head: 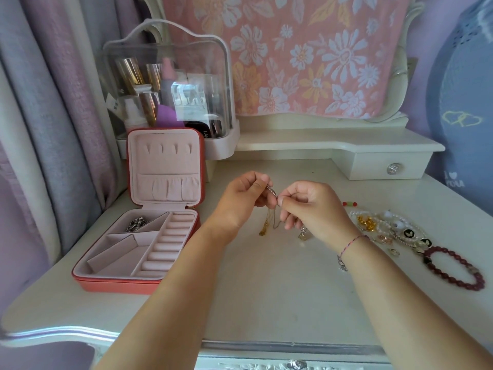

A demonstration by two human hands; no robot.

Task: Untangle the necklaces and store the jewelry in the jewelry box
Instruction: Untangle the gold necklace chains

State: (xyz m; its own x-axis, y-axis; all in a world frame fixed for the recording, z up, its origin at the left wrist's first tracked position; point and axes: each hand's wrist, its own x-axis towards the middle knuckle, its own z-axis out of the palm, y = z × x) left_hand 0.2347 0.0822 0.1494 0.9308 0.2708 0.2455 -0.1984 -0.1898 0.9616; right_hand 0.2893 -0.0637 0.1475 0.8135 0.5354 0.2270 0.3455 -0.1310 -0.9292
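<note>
Head view: left grip (pixel 240 201), right grip (pixel 312 209) both pinching tangled necklaces (pixel 271 191) between them.

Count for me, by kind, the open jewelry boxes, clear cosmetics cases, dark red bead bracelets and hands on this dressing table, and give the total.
jewelry box: 1
clear cosmetics case: 1
dark red bead bracelet: 1
hands: 2, the left hand and the right hand, both pinching the tangled necklaces
Total: 5
</note>
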